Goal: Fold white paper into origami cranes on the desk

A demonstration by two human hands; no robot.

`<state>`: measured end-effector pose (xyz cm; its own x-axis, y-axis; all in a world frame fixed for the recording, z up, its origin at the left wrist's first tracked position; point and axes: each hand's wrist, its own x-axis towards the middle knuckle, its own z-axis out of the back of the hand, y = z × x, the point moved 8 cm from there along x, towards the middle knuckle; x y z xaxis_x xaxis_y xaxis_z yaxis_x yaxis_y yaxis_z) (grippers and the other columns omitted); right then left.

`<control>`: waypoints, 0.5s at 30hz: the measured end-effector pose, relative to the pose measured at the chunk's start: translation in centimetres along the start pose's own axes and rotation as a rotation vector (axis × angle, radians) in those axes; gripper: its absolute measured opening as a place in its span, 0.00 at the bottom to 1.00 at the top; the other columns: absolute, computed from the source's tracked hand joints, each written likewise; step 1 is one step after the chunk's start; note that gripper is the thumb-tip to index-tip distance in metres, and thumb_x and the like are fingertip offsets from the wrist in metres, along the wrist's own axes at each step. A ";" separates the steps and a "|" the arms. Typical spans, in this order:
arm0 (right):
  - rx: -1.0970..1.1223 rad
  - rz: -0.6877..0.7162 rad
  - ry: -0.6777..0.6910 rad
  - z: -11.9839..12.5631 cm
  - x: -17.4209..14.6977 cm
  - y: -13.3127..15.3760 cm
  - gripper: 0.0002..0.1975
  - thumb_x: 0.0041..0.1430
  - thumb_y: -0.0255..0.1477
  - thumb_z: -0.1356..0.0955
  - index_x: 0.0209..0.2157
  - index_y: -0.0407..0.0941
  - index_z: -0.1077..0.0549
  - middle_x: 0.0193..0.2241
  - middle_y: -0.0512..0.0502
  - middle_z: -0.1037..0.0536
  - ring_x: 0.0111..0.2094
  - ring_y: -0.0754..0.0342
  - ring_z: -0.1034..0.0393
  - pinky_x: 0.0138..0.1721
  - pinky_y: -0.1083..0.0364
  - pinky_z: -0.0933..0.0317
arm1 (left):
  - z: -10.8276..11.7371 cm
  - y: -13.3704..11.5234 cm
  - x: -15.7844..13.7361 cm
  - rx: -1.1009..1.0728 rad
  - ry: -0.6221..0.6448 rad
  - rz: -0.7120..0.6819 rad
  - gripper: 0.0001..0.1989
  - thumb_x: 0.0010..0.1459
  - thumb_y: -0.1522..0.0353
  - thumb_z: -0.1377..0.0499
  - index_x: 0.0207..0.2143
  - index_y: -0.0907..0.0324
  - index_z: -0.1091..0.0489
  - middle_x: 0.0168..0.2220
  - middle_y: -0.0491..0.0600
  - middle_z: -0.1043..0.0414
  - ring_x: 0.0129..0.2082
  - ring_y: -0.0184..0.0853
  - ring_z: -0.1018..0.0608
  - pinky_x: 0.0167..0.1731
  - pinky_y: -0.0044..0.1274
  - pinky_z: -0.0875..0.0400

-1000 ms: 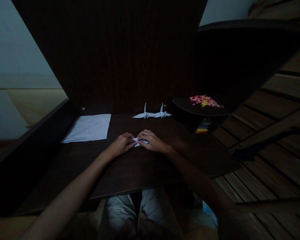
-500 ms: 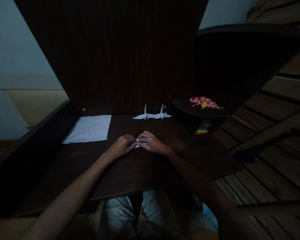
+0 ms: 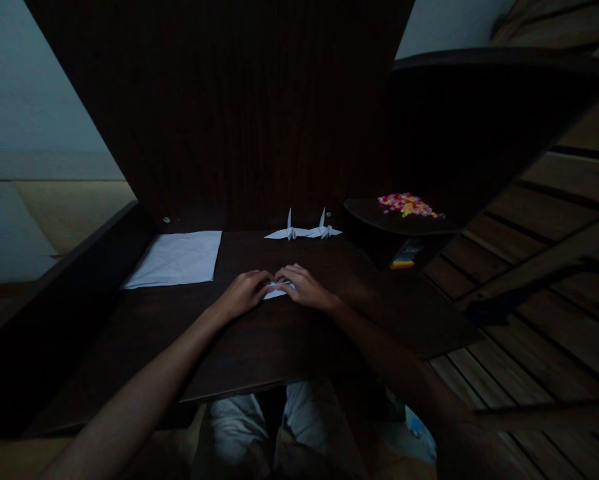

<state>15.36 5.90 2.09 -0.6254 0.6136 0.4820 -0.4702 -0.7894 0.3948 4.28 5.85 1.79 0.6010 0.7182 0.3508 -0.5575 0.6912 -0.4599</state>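
Note:
Between my hands, low over the dark desk (image 3: 259,347), is a small piece of folded white paper (image 3: 276,293). My left hand (image 3: 248,291) grips its left side with bent fingers. On its right side, my right hand (image 3: 302,285) pinches the paper with thumb and fingers. The fingers cover much of the paper, so its full folded shape is hidden. Two white paper cranes (image 3: 303,232) stand side by side behind my hands, near the back panel.
White paper sheets (image 3: 179,259) lie at the back left, by the desk's raised side wall (image 3: 74,293). Small pink, red and yellow pieces (image 3: 408,205) are heaped on a low rounded shelf (image 3: 379,220) at the right. A slatted wooden surface (image 3: 529,320) is beyond the desk's right edge.
The folded paper has shifted slightly, and more of its lower edge shows below my fingers. Both hands keep hold of it in nearly the same place.

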 end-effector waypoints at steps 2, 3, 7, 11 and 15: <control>-0.007 -0.015 0.011 0.1 0.0 -0.3 0.04 0.59 0.27 0.33 0.38 0.43 0.28 0.35 0.46 0.24 0.38 0.53 0.32 0.43 0.54 0.41 | -0.2 -0.1 0.1 0.026 0.027 -0.019 0.09 0.60 0.67 0.46 0.40 0.60 0.28 0.35 0.52 0.26 0.35 0.36 0.25 0.38 0.25 0.33; -0.009 -0.025 0.019 0.1 0.0 -0.5 0.05 0.59 0.27 0.32 0.38 0.44 0.28 0.35 0.46 0.24 0.38 0.53 0.31 0.43 0.54 0.41 | -0.4 -0.1 0.2 0.047 0.042 -0.033 0.09 0.61 0.67 0.46 0.39 0.60 0.27 0.35 0.52 0.26 0.36 0.37 0.25 0.38 0.26 0.33; 0.001 -0.058 0.039 0.3 -0.1 -1.3 0.07 0.57 0.26 0.31 0.39 0.44 0.27 0.33 0.46 0.23 0.37 0.53 0.31 0.41 0.54 0.41 | -0.7 -0.1 0.3 0.109 0.066 -0.053 0.10 0.61 0.67 0.47 0.36 0.60 0.26 0.33 0.53 0.26 0.35 0.37 0.26 0.38 0.26 0.33; -0.065 -0.067 -0.003 1.2 -0.2 -1.6 0.06 0.58 0.27 0.32 0.38 0.44 0.25 0.34 0.44 0.23 0.37 0.52 0.33 0.44 0.50 0.42 | 0.0 0.1 0.2 0.035 0.024 -0.005 0.10 0.59 0.66 0.46 0.35 0.60 0.25 0.32 0.53 0.26 0.34 0.37 0.25 0.37 0.27 0.33; -0.080 -0.159 -0.265 4.1 -0.4 -2.2 0.17 0.56 0.33 0.30 0.47 0.47 0.29 0.47 0.42 0.26 0.49 0.45 0.38 0.51 0.43 0.47 | 1.8 1.0 0.2 -0.101 -0.096 0.135 0.11 0.57 0.63 0.44 0.32 0.59 0.25 0.32 0.50 0.25 0.32 0.37 0.25 0.35 0.26 0.33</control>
<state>19.22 7.42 4.26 -0.3606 0.7054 0.6103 -0.6031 -0.6755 0.4244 2.80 6.82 2.82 0.4648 0.8116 0.3540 -0.5661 0.5798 -0.5860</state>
